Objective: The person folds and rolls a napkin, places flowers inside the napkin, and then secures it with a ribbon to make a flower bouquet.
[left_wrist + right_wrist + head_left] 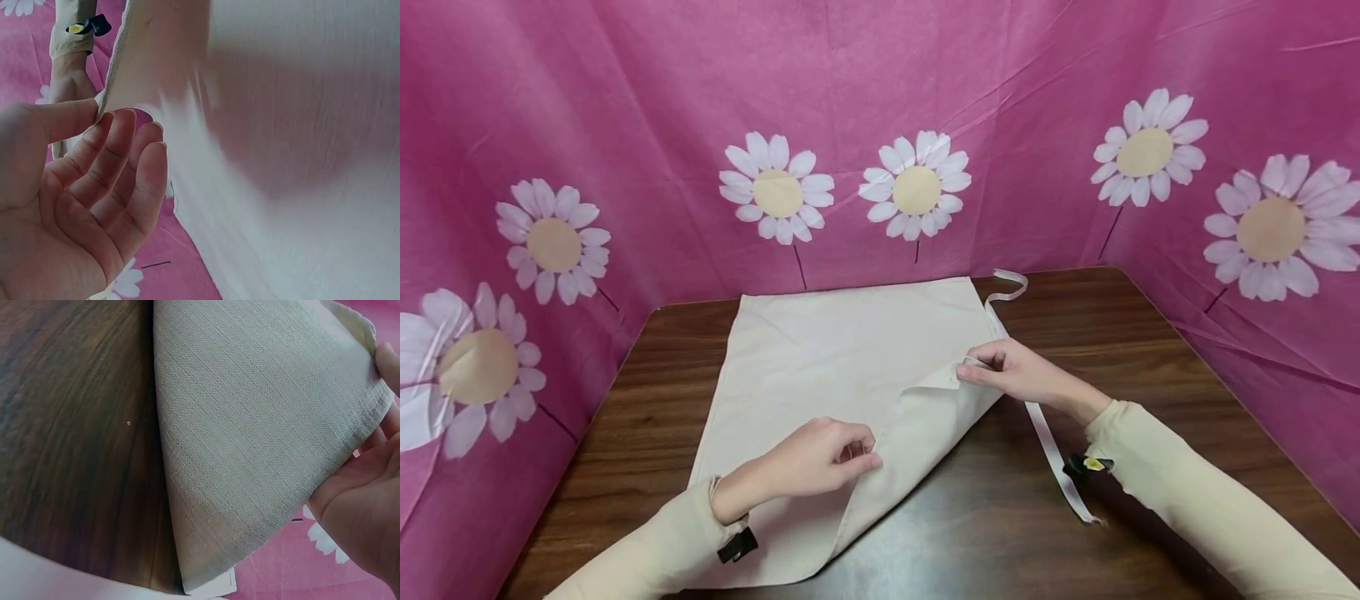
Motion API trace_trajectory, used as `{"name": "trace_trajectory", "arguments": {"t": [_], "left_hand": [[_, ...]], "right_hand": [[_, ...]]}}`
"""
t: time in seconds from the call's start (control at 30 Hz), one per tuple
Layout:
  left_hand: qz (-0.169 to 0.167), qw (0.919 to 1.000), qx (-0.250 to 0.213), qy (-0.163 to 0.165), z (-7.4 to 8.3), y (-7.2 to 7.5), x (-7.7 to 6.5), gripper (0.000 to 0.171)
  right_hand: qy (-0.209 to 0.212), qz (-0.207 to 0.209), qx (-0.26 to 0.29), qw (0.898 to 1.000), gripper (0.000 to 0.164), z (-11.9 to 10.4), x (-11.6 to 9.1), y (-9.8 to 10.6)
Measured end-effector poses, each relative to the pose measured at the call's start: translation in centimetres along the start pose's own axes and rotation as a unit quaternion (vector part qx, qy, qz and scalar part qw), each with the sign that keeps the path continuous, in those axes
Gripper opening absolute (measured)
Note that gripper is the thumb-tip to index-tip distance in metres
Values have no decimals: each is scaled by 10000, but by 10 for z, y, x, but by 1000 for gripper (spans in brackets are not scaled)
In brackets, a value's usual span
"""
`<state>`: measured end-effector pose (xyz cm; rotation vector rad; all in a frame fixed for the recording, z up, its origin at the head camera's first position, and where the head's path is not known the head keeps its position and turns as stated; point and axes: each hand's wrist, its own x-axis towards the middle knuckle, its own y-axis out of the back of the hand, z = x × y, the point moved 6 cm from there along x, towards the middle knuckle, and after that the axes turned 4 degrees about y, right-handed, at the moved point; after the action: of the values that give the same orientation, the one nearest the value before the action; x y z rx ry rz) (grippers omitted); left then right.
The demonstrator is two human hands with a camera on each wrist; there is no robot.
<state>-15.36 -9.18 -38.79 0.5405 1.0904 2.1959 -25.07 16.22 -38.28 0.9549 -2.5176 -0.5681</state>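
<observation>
A cream woven cloth sheet (820,358) lies on the dark brown wooden table (1000,525), far side flat, near-right part lifted over (the fold seems unfinished); left hand (816,457) and right hand (1028,372) both pinch its edge.

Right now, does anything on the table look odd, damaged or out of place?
Only the white strap stands out: it lies loose past the right edge of the beige cloth, and its near end looks slightly frayed. The cloth's turned-up side seems deliberate, as the left hand and right hand pinch it.
</observation>
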Motion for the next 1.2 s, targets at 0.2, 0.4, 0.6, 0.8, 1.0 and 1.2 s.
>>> {"name": "trace_trajectory", "arguments": {"t": [0.2,0.4,0.6,0.8,1.0,1.2], "left_hand": [[-30,10000,48,21,-8,2,3,15],[-162,9998,58,87,-12,2,9,14],[-347,9994,-14,79,-14,-1,17,11],[-607,9968,-493,164,-16,-1,26,18],[-674,9933,-760,558,-21,4,37,47],[-314,9947,-778,590,-21,10,52,48]], "right_hand": [[-206,66,-8,9998,38,-2,6,0],[-278,195,11,9994,38,0,14,0],[-335,277,-36,9990,27,4,17,0],[-227,491,-98,9985,11,0,17,1],[-91,568,-108,9983,12,-4,20,2],[-47,534,-42,9986,12,-4,24,0]]}}
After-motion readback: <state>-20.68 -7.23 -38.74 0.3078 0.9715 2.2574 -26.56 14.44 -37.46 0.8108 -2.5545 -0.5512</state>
